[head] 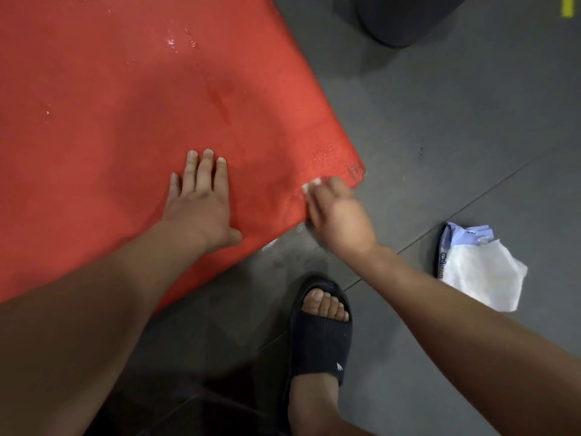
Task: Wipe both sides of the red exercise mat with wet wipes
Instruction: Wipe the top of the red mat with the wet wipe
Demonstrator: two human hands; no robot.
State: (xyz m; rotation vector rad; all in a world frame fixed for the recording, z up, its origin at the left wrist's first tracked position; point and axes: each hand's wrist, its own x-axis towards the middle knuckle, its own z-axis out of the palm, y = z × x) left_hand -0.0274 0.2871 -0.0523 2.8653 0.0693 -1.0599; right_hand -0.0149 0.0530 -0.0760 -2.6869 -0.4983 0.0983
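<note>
Head view, sole entry. Red exercise mat (125, 105): flat on the grey floor (440, 121), its near corner just beyond the right hand, with beads of water (176, 42) and damp patches on the upper face. Risks, as judged: the corner could lift or curl if the wipe drags outward past the edge, since the bracing hand sits back from it. The wet face could let that palm slide. So small a wipe may be nearly spent and only smear. Turning a damp mat onto this floor could pick up grit. Left hand (201, 202): palm down on the mat near its front edge, fingers straight and slightly spread, thumb out to the side, grip wide and holding nothing, arm extended. Right hand (339, 218): at the mat's right edge, blurred, knuckles up, grip closed over a wet wipe (311, 184) whose white edge shows past the fingertips. Wipes pack (465, 237): on the floor, well apart from the mat, a sheet (484, 275) drawn out. Black sandal (320, 338): on the floor below the mat.
</note>
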